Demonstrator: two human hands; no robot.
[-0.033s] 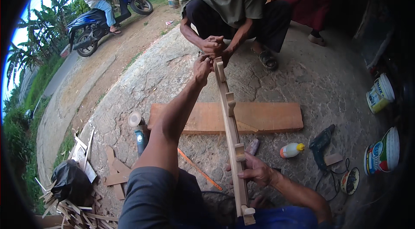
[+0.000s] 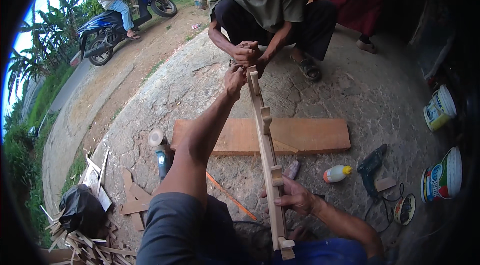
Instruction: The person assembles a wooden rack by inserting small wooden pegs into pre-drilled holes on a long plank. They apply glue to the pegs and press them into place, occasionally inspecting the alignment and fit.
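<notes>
A long, narrow wooden rail [image 2: 269,157] with several small curved wooden blocks along it runs from near my lap to the person opposite. My right hand [image 2: 296,198] is closed round its nearer part, thumb on one side and fingers partly hidden beneath. At the far end, my left hand [image 2: 233,81] has its fingers bent in beside the rail; what they pinch is too small to make out. The other person's hands [image 2: 247,54] are clasped together just beyond, close to that end. Under the rail, a wide reddish plank [image 2: 225,136] lies across the concrete.
On the right lie a drill [image 2: 372,170], a glue bottle [image 2: 337,173] with a yellow cap, and two buckets [image 2: 442,175]. An angle grinder [image 2: 162,161] and wood scraps [image 2: 136,200] are on the left. Farther back, someone sits on a blue motorbike [image 2: 120,20].
</notes>
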